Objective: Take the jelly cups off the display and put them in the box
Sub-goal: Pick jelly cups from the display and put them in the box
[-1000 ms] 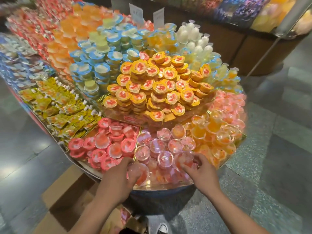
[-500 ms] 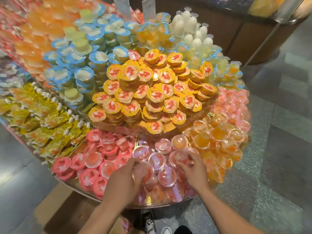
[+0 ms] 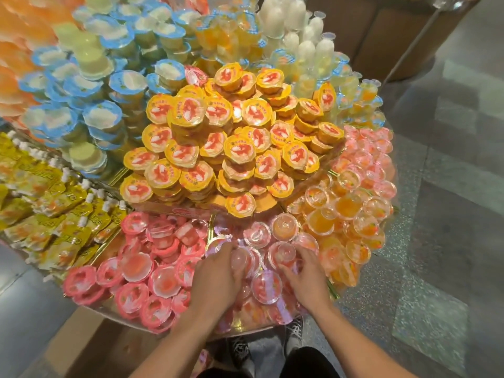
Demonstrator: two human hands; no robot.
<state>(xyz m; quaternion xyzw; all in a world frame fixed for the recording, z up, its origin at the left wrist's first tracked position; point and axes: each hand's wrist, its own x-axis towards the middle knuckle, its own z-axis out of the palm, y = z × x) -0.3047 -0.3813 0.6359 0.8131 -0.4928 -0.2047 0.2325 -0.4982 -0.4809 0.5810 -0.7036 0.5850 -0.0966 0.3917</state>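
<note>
A: Why both hands at lower centre?
B: That pile is nearest the box, lower left; the left hand curls round a clear cup; the right hand touches jelly cups beside it, grip unclear.

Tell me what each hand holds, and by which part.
The left hand grips a clear jelly cup round its side wall. The right hand lies curled against another clear cup; whether it grips cannot be told.

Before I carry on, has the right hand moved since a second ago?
Yes. The right hand has reached further in over the clear cups, away from the display's front rim toward the yellow-lidded pile.
</note>
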